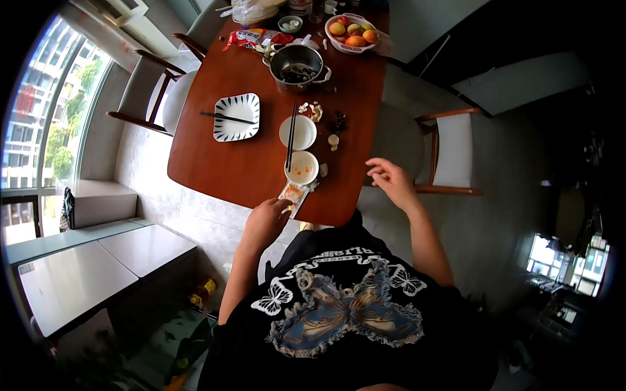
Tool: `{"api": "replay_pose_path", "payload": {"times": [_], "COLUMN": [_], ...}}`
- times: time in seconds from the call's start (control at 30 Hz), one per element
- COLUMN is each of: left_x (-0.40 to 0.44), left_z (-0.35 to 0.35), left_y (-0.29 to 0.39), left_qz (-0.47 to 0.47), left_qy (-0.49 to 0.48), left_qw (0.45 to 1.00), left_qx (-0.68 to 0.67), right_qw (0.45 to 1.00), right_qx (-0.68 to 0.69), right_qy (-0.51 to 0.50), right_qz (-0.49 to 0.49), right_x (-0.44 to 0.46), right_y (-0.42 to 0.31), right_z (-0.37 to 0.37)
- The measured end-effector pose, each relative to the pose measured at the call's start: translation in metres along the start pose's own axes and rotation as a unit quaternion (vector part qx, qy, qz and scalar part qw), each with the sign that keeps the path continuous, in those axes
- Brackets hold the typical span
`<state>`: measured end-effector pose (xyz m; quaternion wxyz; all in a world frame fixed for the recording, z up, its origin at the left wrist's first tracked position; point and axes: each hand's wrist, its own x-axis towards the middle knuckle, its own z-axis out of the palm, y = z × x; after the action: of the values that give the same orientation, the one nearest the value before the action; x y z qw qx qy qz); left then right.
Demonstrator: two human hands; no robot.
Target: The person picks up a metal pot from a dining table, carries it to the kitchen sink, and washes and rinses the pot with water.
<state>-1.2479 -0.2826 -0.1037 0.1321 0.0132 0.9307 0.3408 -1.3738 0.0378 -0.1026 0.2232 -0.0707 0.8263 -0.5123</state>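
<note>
My left hand point(266, 223) is at the table's near edge, its fingertips on a small printed packet or wrapper point(295, 195); whether it grips the packet is unclear. My right hand point(386, 174) hovers by the table's right edge, fingers apart and holding nothing. Just beyond the packet sits a white bowl point(303, 171) with orange bits in it. A second white bowl point(301, 135) touches it from behind. Dark chopsticks point(291, 133) lie across both bowls. Food scraps point(315, 112) and dark bits point(338, 122) are scattered to their right.
On the brown table point(195, 153) are a patterned square plate point(228, 133) with chopsticks, a steel pot point(293, 58), a fruit basket point(334, 44), a red packet point(246, 38) and a small green bowl point(289, 24). Chairs point(453, 150) stand on both sides.
</note>
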Motion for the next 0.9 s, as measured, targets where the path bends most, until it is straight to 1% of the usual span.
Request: {"api": "replay_pose_path", "payload": {"times": [0.03, 0.1, 0.13, 0.2, 0.23, 0.3, 0.37, 0.43, 0.47, 0.5, 0.57, 0.63, 0.7, 0.73, 0.8, 0.83, 0.9], "left_x": [0.003, 0.005, 0.004, 0.007, 0.006, 0.008, 0.016, 0.023, 0.026, 0.029, 0.03, 0.028, 0.026, 0.025, 0.023, 0.025, 0.028], "left_z": [0.005, 0.015, 0.02, 0.025, 0.032, 0.049, 0.06, 0.071, 0.076, 0.079, 0.084, 0.09, 0.093, 0.099, 0.116, 0.125, 0.147], "left_y": [-0.002, -0.004, -0.003, 0.013, 0.021, 0.03, 0.048, 0.067, 0.073, 0.081, 0.092, 0.095, 0.105, 0.107, 0.104, 0.109, 0.109], "left_qz": [-0.007, -0.051, -0.074, -0.133, -0.14, -0.205, -0.216, -0.218, -0.22, -0.222, -0.208, -0.179, -0.187, -0.176, -0.142, -0.138, -0.107], "left_qy": [0.006, 0.043, 0.054, 0.083, 0.083, 0.11, 0.113, 0.107, 0.094, 0.08, 0.082, 0.104, 0.102, 0.104, 0.111, 0.096, 0.057], "left_qw": [1.0, 0.998, 0.996, 0.987, 0.986, 0.971, 0.966, 0.967, 0.967, 0.968, 0.971, 0.974, 0.974, 0.977, 0.982, 0.984, 0.991], "left_qx": [-0.002, -0.013, -0.018, -0.042, -0.042, -0.053, -0.083, -0.077, -0.082, -0.088, -0.086, -0.09, -0.075, -0.066, -0.063, -0.061, -0.059], "right_qw": [0.999, 0.996, 0.992, 0.983, 0.977, 0.975, 0.982, 0.988, 0.991, 0.991, 0.993, 0.992, 0.978, 0.967, 0.939, 0.921, 0.862], "right_qx": [-0.014, -0.01, -0.034, 0.032, 0.057, 0.052, 0.041, 0.03, 0.024, 0.028, -0.024, -0.063, -0.17, -0.204, -0.228, -0.217, -0.346], "right_qy": [-0.038, -0.091, -0.124, -0.179, -0.199, -0.212, -0.182, -0.15, -0.126, -0.119, -0.06, 0.018, 0.091, 0.144, 0.246, 0.29, 0.335], "right_qz": [0.008, -0.015, -0.009, 0.021, 0.045, 0.047, 0.029, 0.017, 0.042, 0.047, 0.103, 0.106, 0.078, 0.046, 0.079, 0.143, 0.154], "right_x": [0.027, 0.089, 0.116, 0.182, 0.21, 0.254, 0.287, 0.301, 0.298, 0.291, 0.265, 0.227, 0.177, 0.146, 0.082, 0.044, -0.015], "right_y": [0.004, 0.026, 0.029, 0.053, 0.059, 0.07, 0.087, 0.11, 0.123, 0.142, 0.186, 0.253, 0.308, 0.333, 0.338, 0.32, 0.317], "right_z": [-0.001, -0.001, -0.003, 0.002, 0.003, -0.003, -0.016, -0.04, -0.054, -0.069, -0.102, -0.137, -0.182, -0.21, -0.246, -0.269, -0.306]}}
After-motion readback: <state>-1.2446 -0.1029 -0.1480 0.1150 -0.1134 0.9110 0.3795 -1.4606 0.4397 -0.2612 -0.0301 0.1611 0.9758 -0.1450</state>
